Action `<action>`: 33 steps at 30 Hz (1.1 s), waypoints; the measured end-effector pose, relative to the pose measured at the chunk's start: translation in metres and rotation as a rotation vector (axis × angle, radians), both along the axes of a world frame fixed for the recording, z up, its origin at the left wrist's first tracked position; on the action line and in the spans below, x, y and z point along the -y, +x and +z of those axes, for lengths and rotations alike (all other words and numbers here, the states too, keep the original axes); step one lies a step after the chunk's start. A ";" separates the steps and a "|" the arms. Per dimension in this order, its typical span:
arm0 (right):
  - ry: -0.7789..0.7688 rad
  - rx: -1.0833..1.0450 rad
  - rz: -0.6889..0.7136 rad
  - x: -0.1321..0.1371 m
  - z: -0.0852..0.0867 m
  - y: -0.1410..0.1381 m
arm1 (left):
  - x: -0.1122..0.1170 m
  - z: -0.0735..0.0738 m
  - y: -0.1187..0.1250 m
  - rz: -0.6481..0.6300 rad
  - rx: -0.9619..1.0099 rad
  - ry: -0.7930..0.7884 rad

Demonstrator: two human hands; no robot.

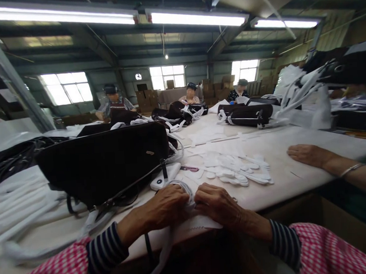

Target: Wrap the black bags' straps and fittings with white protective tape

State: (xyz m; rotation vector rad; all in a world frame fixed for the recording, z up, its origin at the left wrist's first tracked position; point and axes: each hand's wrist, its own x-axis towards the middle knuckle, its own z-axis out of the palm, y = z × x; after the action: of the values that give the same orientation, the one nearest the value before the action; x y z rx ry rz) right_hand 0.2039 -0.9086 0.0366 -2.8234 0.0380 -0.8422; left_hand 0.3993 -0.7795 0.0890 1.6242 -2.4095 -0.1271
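Note:
My left hand and my right hand are close together at the table's near edge, fingers curled and pinching. Between them is a pale, looped strap with white wrapping, and both hands grip it. The fingertips partly hide the wrapping. A white wrapped length hangs below my left hand over the edge. Just left of my hands stands a large black handbag, tilted, with a thin strap across its front. A white device with a dark round spot lies behind my left hand.
A pink-handled cutter and a pile of white cut pieces lie beyond my hands. At right, another person's hand rests on the table. More dark bags and several people are at the back; wrapped straps lie left.

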 end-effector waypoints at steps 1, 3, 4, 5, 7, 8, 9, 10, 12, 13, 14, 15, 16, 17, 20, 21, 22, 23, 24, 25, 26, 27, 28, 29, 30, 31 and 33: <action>-0.003 -0.001 -0.003 -0.001 0.001 -0.001 | 0.000 -0.001 0.000 -0.021 0.004 -0.007; 0.005 0.007 -0.010 -0.004 0.005 -0.003 | 0.003 0.001 0.001 -0.075 0.021 -0.013; 0.011 0.000 -0.016 -0.005 0.007 -0.005 | 0.005 0.002 0.002 -0.099 0.032 -0.020; 0.008 -0.020 -0.027 -0.007 0.010 -0.006 | 0.007 0.003 0.002 -0.114 0.044 -0.034; -0.032 -0.085 -0.077 -0.008 0.013 -0.007 | 0.010 0.004 0.003 -0.103 0.063 -0.060; -0.060 -0.126 -0.108 -0.009 0.014 -0.007 | 0.011 0.003 0.003 -0.085 0.070 -0.063; -0.080 -0.164 -0.135 -0.008 0.014 -0.007 | 0.011 0.001 0.004 -0.069 0.074 -0.058; -0.088 -0.198 -0.155 -0.008 0.014 -0.005 | 0.010 -0.002 0.004 -0.051 0.074 -0.054; -0.066 -0.243 -0.167 -0.006 0.013 -0.002 | 0.006 -0.010 0.006 -0.009 0.050 -0.048; -0.044 -0.263 -0.160 -0.005 0.013 0.001 | 0.003 -0.016 0.007 0.017 0.009 -0.053; -0.020 -0.280 -0.153 -0.005 0.014 0.003 | 0.001 -0.022 0.008 0.044 -0.056 -0.063; 0.004 -0.300 -0.146 -0.004 0.016 0.004 | -0.001 -0.028 0.008 0.070 -0.135 -0.079; 0.025 -0.320 -0.137 -0.005 0.019 0.005 | -0.003 -0.035 0.009 0.098 -0.214 -0.102; 0.038 -0.337 -0.128 -0.005 0.023 0.006 | -0.003 -0.042 0.009 0.120 -0.276 -0.128; 0.014 -0.365 -0.112 -0.005 0.038 0.006 | -0.003 -0.056 0.008 0.159 -0.334 -0.200; -0.004 -0.369 -0.103 -0.004 0.043 0.006 | -0.003 -0.058 0.008 0.156 -0.332 -0.204; -0.021 -0.371 -0.091 -0.002 0.048 0.006 | -0.002 -0.059 0.008 0.146 -0.334 -0.201; -0.029 -0.377 -0.069 0.000 0.052 0.007 | -0.002 -0.058 0.008 0.129 -0.337 -0.192; -0.028 -0.385 -0.038 0.004 0.055 0.008 | -0.001 -0.056 0.009 0.112 -0.343 -0.181; -0.023 -0.395 -0.001 0.007 0.057 0.008 | -0.001 -0.053 0.009 0.096 -0.354 -0.174; -0.021 -0.403 0.032 0.010 0.057 0.009 | -0.002 -0.049 0.010 0.081 -0.369 -0.170; -0.025 -0.409 0.058 0.013 0.057 0.009 | -0.002 -0.045 0.011 0.064 -0.385 -0.165; -0.035 -0.411 0.067 0.014 0.055 0.008 | -0.003 -0.041 0.013 0.053 -0.399 -0.160; -0.054 -0.408 0.057 0.014 0.053 0.006 | -0.004 -0.037 0.014 0.042 -0.405 -0.160; -0.078 -0.396 0.033 0.013 0.050 0.004 | -0.004 -0.033 0.016 0.030 -0.397 -0.162; -0.104 -0.380 0.003 0.011 0.047 0.001 | -0.005 -0.030 0.019 0.019 -0.377 -0.164; -0.146 -0.345 -0.055 0.005 0.040 -0.004 | -0.006 -0.028 0.024 0.003 -0.335 -0.155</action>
State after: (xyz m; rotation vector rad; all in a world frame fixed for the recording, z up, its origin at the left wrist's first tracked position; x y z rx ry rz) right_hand 0.1997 -0.9136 0.0762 -3.0849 0.1082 -0.3716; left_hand 0.4237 -0.7737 0.0613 1.4117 -2.1092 -0.1905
